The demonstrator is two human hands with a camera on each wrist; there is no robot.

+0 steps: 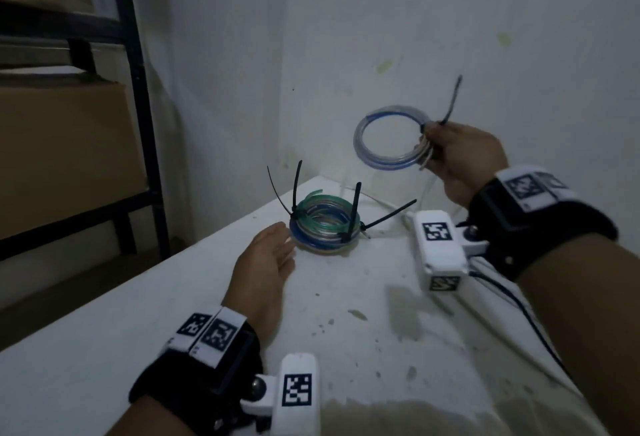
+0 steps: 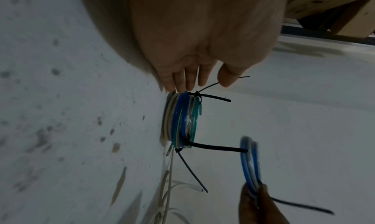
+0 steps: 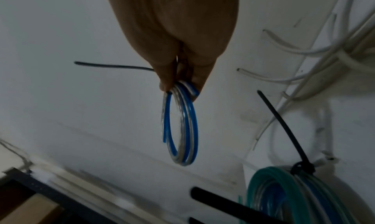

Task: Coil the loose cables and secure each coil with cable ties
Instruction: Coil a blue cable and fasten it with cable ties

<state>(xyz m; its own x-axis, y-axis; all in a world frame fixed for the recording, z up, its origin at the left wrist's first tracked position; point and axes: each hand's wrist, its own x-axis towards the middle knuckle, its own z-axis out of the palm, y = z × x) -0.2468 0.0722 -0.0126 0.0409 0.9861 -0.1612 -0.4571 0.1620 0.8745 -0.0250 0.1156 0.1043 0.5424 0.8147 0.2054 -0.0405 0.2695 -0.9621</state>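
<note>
Coil point(image 1: 391, 139): blue-and-clear loops, black tie | right grip point(image 1: 460, 155): pinching it | left grip point(image 1: 266, 259): fingers straight

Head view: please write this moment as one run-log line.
right hand: holds blue-clear coil with black cable tie, raised | left hand: open beside tied coil stack | table

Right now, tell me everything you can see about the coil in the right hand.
The coil is a small ring of a few turns of glossy tubing, blue and clear, looking like soft plastic. The right hand pinches it at one side and holds it up in the air, clear of the table, with the ring hanging open. A black tie sticks out from the same grip. One blue end lies loose inside the ring. Nothing else touches it.
</note>
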